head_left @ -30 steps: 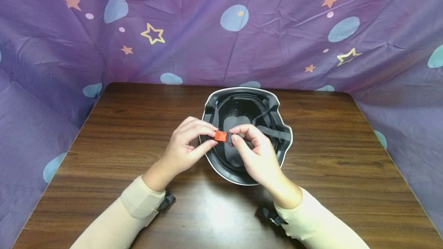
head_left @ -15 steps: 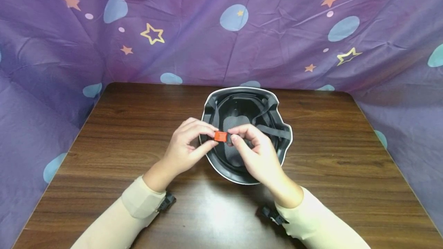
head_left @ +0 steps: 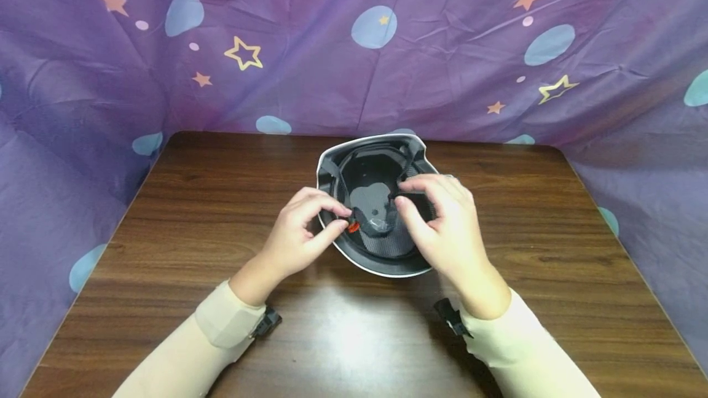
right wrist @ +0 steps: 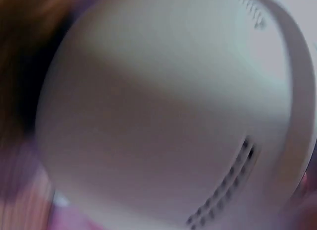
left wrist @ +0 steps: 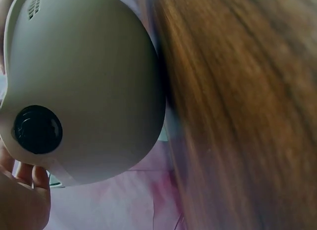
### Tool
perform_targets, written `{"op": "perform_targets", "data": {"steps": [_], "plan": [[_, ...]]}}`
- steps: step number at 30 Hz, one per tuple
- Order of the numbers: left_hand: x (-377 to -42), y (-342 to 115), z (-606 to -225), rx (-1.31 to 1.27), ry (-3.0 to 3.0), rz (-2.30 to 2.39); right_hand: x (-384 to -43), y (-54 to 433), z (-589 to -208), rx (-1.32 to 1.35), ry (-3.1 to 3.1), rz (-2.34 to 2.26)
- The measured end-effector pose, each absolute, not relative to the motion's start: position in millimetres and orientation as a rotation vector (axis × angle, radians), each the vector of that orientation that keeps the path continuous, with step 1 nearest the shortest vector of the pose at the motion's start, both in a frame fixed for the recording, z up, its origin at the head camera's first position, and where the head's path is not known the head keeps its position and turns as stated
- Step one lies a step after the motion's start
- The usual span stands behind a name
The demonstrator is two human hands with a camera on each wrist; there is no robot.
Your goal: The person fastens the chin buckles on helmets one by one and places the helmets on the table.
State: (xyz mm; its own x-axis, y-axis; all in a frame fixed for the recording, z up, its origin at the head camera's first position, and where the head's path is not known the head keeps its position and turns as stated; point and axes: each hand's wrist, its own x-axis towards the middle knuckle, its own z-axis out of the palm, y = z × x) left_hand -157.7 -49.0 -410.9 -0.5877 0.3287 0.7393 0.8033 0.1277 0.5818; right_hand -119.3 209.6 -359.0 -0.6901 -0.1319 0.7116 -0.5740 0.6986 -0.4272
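Note:
A white helmet [head_left: 381, 266] lies upside down on the table, its black lined inside facing up. At its left rim my left hand [head_left: 293, 226] has thumb and forefinger at the orange buckle half [head_left: 354, 226], seemingly pinching it; the contact is small to see. My right hand [head_left: 450, 220] reaches over the right rim, thumb and forefinger together on a dark strap end [head_left: 394, 196]. In the left wrist view the smooth shell [left wrist: 94, 81] has a black round knob [left wrist: 37, 129], with left fingers [left wrist: 39, 178] behind it. The right wrist view is blurred and filled by the shell [right wrist: 163, 111].
The brown wooden table [head_left: 193, 201] extends around the helmet on all sides. A purple curtain [head_left: 310, 35] with stars and blue spots hangs behind and beside it. A black wrist camera [head_left: 453, 317] sits under the right sleeve.
The orange buckle has come apart. My right hand has moved right and up with the dark strap end, while the left stayed nearly still. The helmet has turned and shifted slightly up-left.

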Motion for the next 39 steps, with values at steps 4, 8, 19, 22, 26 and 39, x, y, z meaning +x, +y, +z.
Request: {"op": "perform_targets", "data": {"steps": [4,8,19,22,26,39], "plan": [[-160,-49,-413,-1.088,-1.972,-1.447,-129,221,-362,0.433,-2.221,0.763],[-161,-49,-413,-1.076,-1.959,-1.429,-138,229,-370,0.359,-2.253,0.713],[-166,-58,-418,-0.996,-2.093,-1.736,-147,235,-384,0.41,-2.482,0.496],[-168,-60,-421,-1.01,-2.134,-1.851,-147,234,-387,0.426,-2.509,0.497],[-170,-61,-422,-1.044,-2.149,-1.943,-147,232,-391,0.424,-2.521,0.521],[-171,-65,-424,-1.106,-2.201,-1.82,-147,229,-392,0.377,-2.727,0.728]]}}
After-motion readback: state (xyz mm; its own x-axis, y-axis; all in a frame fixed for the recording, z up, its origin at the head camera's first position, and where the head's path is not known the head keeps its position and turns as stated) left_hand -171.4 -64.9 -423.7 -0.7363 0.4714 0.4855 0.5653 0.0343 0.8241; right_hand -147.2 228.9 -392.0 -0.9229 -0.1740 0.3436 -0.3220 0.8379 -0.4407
